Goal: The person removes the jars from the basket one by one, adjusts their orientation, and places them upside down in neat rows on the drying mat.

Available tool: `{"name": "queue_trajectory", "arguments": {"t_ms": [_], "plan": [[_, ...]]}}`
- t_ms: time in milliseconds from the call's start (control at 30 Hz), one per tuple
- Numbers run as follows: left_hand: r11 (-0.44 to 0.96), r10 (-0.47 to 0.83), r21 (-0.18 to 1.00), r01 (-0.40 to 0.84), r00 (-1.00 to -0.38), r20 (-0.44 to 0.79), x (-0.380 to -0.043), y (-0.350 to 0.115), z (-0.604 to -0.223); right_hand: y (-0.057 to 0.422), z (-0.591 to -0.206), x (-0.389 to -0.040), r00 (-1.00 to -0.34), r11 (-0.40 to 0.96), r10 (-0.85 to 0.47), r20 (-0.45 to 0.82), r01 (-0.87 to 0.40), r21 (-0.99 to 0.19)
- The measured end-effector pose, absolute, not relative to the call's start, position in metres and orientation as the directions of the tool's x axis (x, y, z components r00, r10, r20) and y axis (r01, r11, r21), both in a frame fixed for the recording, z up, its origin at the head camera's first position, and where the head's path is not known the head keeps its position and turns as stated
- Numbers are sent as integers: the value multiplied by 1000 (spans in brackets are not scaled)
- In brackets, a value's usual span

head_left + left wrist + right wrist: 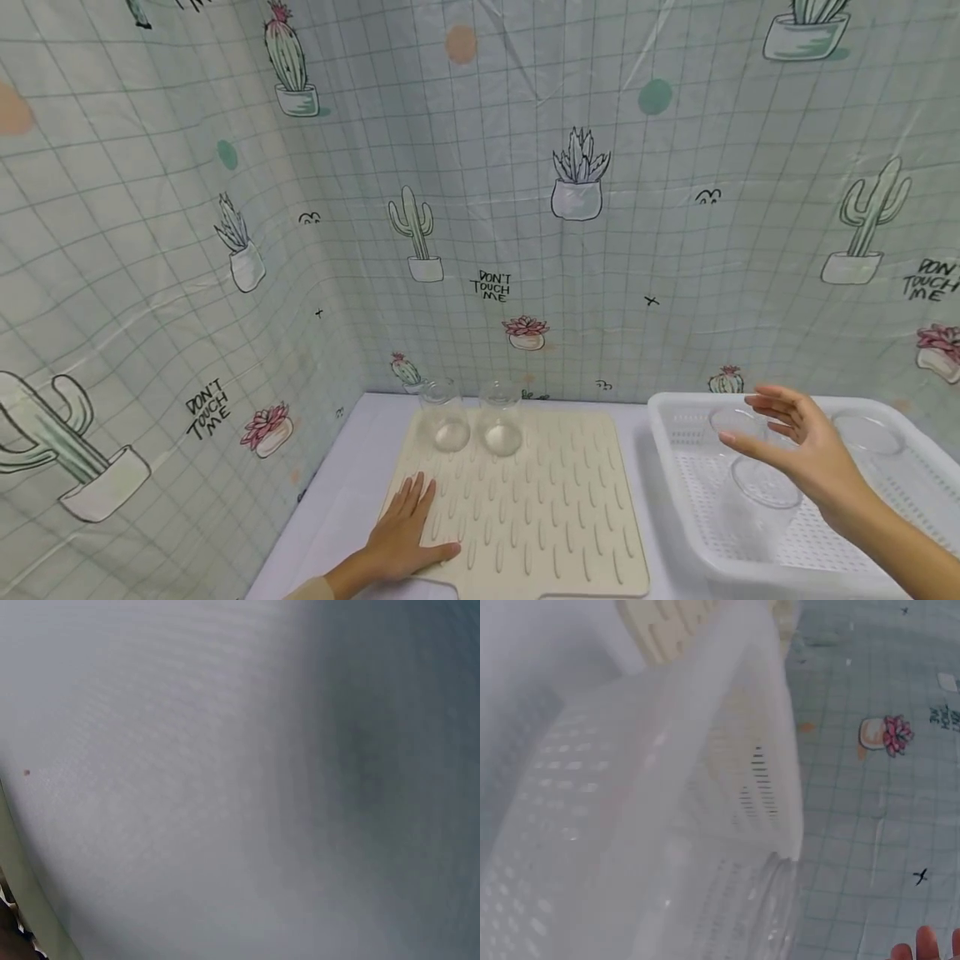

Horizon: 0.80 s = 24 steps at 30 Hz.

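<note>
My left hand (405, 532) rests flat, fingers spread, on the left edge of a cream ridged drying mat (555, 508). Two clear glasses, a left one (450, 432) and a right one (501, 433), stand side by side at the mat's back left. Over a white perforated basket (675, 492), my right hand (813, 454) has its thumb and fingers apart with nothing gripped. Below it in the basket is a front clear glass (759, 521); a back glass (731, 417) shows between thumb and fingers. Only fingertips (926, 943) show in the right wrist view.
Another clear glass (870, 435) is at the basket's back right. Mat and basket stand on a white tabletop (330, 492). A cactus-printed curtain (480, 167) hangs behind and along the left. The left wrist view shows mostly a blurred pale surface.
</note>
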<state>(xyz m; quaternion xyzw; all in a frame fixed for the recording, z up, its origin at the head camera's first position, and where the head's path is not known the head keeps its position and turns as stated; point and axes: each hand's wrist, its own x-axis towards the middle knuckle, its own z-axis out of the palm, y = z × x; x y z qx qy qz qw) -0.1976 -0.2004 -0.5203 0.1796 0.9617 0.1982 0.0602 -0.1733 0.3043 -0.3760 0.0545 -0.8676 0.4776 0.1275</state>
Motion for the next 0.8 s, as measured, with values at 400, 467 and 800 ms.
{"name": "queue_trajectory", "arguments": {"t_ms": [400,467,800], "plan": [[857,374,389,337,-927,-20,-199,-198,-521,336,-418,-158,-964,627,116,238,-114,-771],[854,377,393,340,-926,-18,-198,-199,-522,339,-423,-158,-968,634,99,230,-117,-765],[846,369,431,314,-928,-49,-197,-201,-522,353,-441,-160,-1000,613,-11,15,-19,-790]]}}
